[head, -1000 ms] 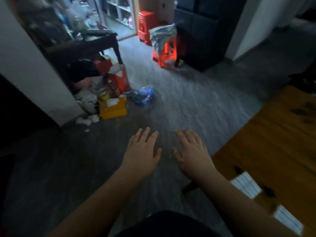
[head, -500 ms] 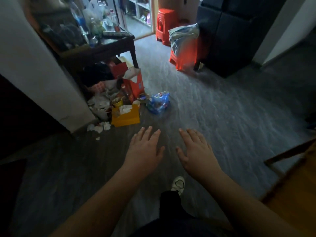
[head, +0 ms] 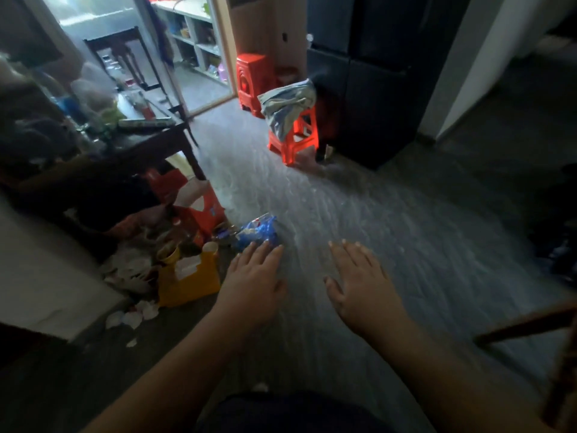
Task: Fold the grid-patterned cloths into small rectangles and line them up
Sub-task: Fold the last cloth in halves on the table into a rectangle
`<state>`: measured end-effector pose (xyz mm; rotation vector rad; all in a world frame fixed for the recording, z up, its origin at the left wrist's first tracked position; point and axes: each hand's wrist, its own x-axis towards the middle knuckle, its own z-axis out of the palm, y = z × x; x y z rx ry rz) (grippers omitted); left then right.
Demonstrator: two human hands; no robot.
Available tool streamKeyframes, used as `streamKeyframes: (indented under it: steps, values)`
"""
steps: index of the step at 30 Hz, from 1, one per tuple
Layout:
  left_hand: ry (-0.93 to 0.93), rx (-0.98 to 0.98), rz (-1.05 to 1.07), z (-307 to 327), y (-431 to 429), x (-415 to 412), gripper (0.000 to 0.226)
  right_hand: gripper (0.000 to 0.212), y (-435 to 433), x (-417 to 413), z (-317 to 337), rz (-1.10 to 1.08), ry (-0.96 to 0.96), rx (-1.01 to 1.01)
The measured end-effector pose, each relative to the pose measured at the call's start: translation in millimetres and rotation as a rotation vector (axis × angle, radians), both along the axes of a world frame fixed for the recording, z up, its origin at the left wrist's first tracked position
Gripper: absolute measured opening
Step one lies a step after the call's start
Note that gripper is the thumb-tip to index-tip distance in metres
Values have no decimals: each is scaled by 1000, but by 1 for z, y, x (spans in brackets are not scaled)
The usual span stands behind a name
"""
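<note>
Two hands were held flat over the floor (head: 406,229): left hand (head: 253,282) at 7 o'clock, right hand (head: 359,282) at 5 o'clock | fingers straight, nearly together, nothing gripped | grid-patterned cloths were not seen | progress could not be judged

Cloth (head: 285,104) on stool (head: 295,145), before fridge (head: 377,89).

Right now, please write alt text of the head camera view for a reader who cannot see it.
The left hand and right hand, open and empty, hover above a grey floor. A yellow box sits among clutter at left; a red stool draped with cloth stands ahead.
</note>
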<state>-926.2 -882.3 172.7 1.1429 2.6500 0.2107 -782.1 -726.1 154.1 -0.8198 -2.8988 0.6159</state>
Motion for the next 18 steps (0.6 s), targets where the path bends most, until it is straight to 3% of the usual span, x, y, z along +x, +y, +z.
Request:
streamKeyframes:
  steps: [7, 18]
  values:
    - [-53, 94, -301, -17, 169, -42, 64, 69, 111, -17, -3, -273, -37, 21]
    - [-63, 131, -643, -20, 440, -150, 60, 66, 315, -84, 7, -647, -112, 1]
